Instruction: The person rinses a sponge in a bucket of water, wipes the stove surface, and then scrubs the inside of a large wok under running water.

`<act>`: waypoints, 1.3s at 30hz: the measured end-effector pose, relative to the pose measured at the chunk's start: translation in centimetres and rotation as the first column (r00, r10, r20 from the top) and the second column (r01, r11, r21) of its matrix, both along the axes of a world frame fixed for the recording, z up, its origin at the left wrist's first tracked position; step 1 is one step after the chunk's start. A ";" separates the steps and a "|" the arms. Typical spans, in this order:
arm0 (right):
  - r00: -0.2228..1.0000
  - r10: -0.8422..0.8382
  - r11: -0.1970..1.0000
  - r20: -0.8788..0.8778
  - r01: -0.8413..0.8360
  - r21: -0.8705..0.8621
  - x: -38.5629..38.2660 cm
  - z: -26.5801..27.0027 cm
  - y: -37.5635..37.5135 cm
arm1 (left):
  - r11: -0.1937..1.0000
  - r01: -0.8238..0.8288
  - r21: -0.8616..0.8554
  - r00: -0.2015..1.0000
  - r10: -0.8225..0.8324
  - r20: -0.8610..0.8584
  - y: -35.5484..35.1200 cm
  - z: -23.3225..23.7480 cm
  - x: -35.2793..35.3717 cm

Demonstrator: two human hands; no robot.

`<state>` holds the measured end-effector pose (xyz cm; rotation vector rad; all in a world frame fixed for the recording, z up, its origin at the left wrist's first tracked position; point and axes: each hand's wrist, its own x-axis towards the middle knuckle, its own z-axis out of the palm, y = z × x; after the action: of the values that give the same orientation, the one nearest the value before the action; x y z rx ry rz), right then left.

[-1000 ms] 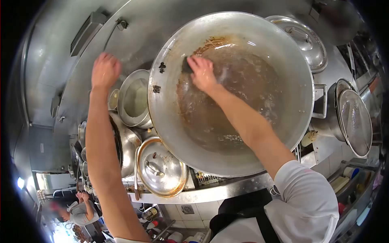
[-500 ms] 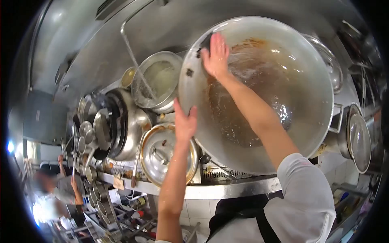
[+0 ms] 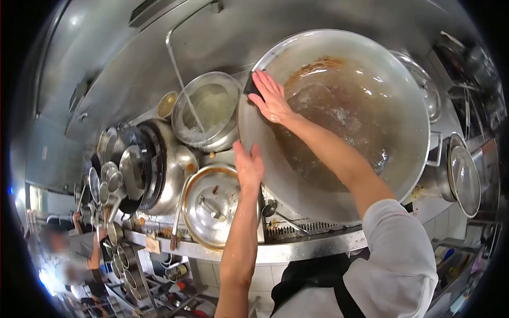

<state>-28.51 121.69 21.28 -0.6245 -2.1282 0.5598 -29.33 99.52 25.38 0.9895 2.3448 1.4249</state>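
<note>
A very large metal pot, with brownish liquid and a brown stain inside, fills the right half of the view. My left hand is at its left rim, thumb and fingers on either side of the edge. Near the upper left rim, my right hand lies flat against the inner wall. Under its fingers is a dark pad, mostly covered. Left of the pot, a thin water pipe reaches into a smaller pot of cloudy water.
A round lid lies beside my left forearm, with a ladle to its right. Pans and ladles crowd the left side. A strainer is at the right. Another person stands at the lower left.
My right hand and the dark pad have moved down and left along the pot's inner wall. The large pot sits slightly differently in view; my left hand remains at its rim.
</note>
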 end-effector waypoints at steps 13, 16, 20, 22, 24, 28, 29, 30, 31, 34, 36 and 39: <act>0.931 -0.345 0.931 -0.121 0.322 -0.173 -1.8 1.0 0.0 | 0.982 -0.187 -0.030 0.982 0.187 0.021 -5.0 0.3 7.2; 0.857 -0.469 0.881 -0.214 0.437 -0.181 -4.4 1.3 -1.2 | 0.990 -0.143 -0.005 0.981 0.143 0.132 -6.9 1.1 9.3; 0.973 0.213 0.954 -0.083 -0.226 -0.199 3.8 -0.9 -13.2 | 0.987 -0.052 0.153 0.989 0.029 0.147 -6.5 -0.7 6.8; 0.958 0.282 0.955 -0.041 -0.285 -0.084 3.7 -1.7 -10.8 | 0.962 -0.046 0.270 0.955 -0.037 0.295 -5.3 0.5 4.1; 0.999 0.037 0.997 -0.040 -0.034 0.063 1.1 -1.5 -3.6 | 0.941 -0.055 0.334 0.868 -0.120 0.482 -2.8 1.5 2.7; 0.944 -0.242 0.963 -0.224 0.205 -0.176 -1.9 -0.7 -3.4 | 0.984 -0.109 0.144 0.934 0.051 0.353 -2.3 1.0 2.6; 0.954 -0.186 0.975 -0.235 0.149 -0.167 -1.6 -1.5 -5.8 | 0.983 -0.117 0.144 0.945 0.066 0.320 -2.2 1.0 2.9; 0.970 -0.006 0.991 -0.241 -0.026 -0.129 -0.4 -2.4 -8.1 | 0.981 -0.109 0.163 0.950 0.055 0.306 -1.8 1.1 2.8; 0.975 0.096 0.985 -0.200 -0.122 -0.121 0.6 -2.2 -8.5 | 0.978 -0.122 0.172 0.965 0.076 0.252 -1.8 1.1 2.9; 0.983 0.057 0.997 -0.172 -0.047 0.062 -0.9 -2.5 -1.8 | 0.987 -0.108 0.115 0.976 0.083 0.201 -2.6 1.0 3.1; 0.886 -0.370 0.929 -0.278 0.348 -0.127 -2.2 -0.1 1.2 | 0.992 -0.097 0.081 0.982 0.082 0.169 -2.6 0.6 3.1; 0.946 -0.210 0.973 -0.247 0.178 -0.145 -1.3 -2.4 -4.5 | 0.993 -0.097 0.072 0.982 0.084 0.169 -2.4 0.9 3.3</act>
<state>-29.76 117.24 18.89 -0.7742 -1.7725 0.6277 -26.07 97.11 26.31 0.7594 2.2535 1.5813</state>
